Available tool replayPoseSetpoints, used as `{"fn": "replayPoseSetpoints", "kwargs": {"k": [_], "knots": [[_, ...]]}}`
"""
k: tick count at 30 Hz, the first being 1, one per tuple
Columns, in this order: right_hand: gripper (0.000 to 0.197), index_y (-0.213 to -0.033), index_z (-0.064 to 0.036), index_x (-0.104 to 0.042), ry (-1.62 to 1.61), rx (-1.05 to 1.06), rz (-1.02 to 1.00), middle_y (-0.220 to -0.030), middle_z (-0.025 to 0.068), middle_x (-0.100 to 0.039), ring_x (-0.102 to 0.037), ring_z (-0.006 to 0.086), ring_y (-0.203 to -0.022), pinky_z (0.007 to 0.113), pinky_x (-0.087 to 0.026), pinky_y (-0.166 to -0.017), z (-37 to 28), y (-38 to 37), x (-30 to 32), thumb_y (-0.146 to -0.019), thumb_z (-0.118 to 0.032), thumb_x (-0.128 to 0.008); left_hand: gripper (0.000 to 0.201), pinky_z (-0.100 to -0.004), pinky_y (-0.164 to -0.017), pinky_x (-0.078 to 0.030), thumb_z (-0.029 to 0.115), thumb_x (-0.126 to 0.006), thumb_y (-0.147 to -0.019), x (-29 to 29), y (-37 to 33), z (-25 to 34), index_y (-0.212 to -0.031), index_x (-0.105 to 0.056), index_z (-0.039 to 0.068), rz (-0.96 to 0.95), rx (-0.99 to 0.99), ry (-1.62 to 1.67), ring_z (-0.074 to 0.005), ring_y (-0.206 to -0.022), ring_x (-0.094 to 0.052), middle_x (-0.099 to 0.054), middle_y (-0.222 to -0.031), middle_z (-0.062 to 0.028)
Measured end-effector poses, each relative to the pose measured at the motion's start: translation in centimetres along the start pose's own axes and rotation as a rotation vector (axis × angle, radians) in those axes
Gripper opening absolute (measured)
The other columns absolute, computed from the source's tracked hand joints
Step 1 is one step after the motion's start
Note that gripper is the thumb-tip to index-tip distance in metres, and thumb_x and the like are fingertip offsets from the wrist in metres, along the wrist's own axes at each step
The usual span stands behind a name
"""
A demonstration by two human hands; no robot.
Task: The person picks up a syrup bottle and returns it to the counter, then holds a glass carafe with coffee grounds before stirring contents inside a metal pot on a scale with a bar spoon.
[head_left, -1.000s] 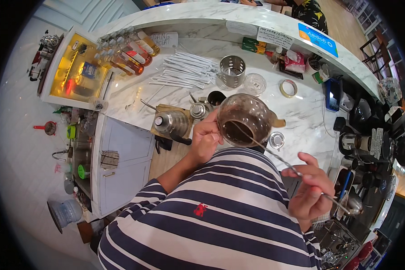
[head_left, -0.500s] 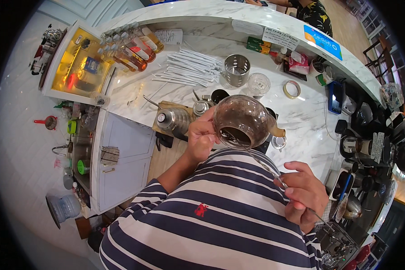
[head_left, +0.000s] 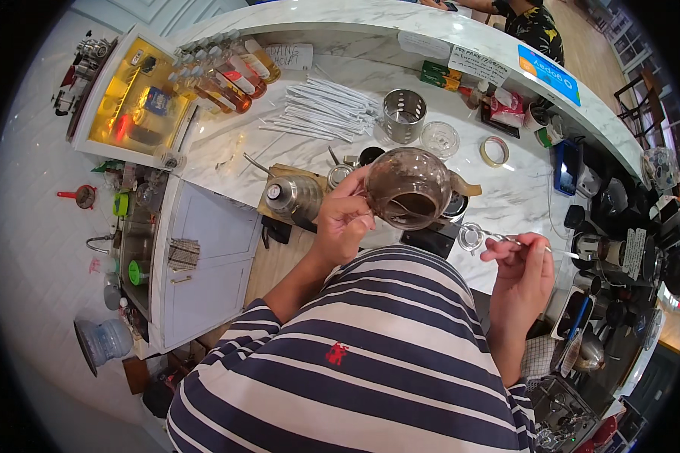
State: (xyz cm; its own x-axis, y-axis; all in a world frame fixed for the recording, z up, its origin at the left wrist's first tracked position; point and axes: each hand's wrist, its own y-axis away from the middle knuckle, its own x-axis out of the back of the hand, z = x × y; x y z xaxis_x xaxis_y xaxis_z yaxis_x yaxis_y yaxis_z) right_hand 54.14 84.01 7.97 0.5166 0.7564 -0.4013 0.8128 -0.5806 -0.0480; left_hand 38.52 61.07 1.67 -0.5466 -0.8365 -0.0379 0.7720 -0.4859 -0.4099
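My left hand [head_left: 343, 225] is closed on one side of a round, clear glass pot [head_left: 408, 175]. The pot is tilted with its round mouth toward me, and brown residue or liquid shows inside. A tan, wood-like piece [head_left: 467, 186] sticks out from its right side. In my right hand [head_left: 523, 273], the fingers pinch a long, thin metal bar spoon [head_left: 561, 252] with a twisted shaft. Its left end points toward the pot; I cannot tell whether the tip is inside. Left of the pot, a steel gooseneck kettle [head_left: 296, 198] stands on a wooden board.
Beyond the pot are a perforated steel cylinder [head_left: 404, 115], a clear lid [head_left: 440, 140], a roll of tape [head_left: 495, 152] and many white wrapped straws [head_left: 329, 109]. Bottles [head_left: 230, 79] stand at far left beside a lit display case [head_left: 136, 102]. Coffee equipment lines the right side.
My right hand has moved up and away from my body, bringing the bar spoon from a steep slant to nearly level. The pot has shifted slightly right and up in my left hand.
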Motion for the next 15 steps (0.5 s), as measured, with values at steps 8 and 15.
{"fn": "replayPoseSetpoints", "kwargs": {"k": [8, 15], "knots": [[0.032, -0.111, 0.0016, -0.054, -0.091, -0.091, 0.234, -0.091, 0.0203, -0.071, -0.072, 0.0295, -0.079, 0.039, -0.057, -0.080, 1.2, 0.4, 2.7, -0.111, -0.028, -0.042, 0.021, -0.0313, -0.094, -0.040, 0.008, -0.050, -0.083, -1.1, 0.5, -2.2, -0.065, -0.054, -0.002, 0.097, 0.134, -0.031, -0.0239, -0.109, -0.056, -0.058, -0.119, -0.0208], [0.030, -0.112, 0.0018, -0.055, -0.065, 0.014, 0.306, -0.094, 0.0194, -0.071, -0.072, 0.0292, -0.081, 0.041, -0.057, -0.084, 1.3, 1.2, 7.5, -0.110, -0.026, -0.043, 0.028, -0.0226, -0.073, -0.040, 0.010, -0.046, -0.091, 0.0, 2.4, -6.9, -0.065, -0.053, 0.003, 0.310, 0.231, 0.075, -0.0086, -0.070, -0.040, -0.052, -0.098, -0.0054]]}}
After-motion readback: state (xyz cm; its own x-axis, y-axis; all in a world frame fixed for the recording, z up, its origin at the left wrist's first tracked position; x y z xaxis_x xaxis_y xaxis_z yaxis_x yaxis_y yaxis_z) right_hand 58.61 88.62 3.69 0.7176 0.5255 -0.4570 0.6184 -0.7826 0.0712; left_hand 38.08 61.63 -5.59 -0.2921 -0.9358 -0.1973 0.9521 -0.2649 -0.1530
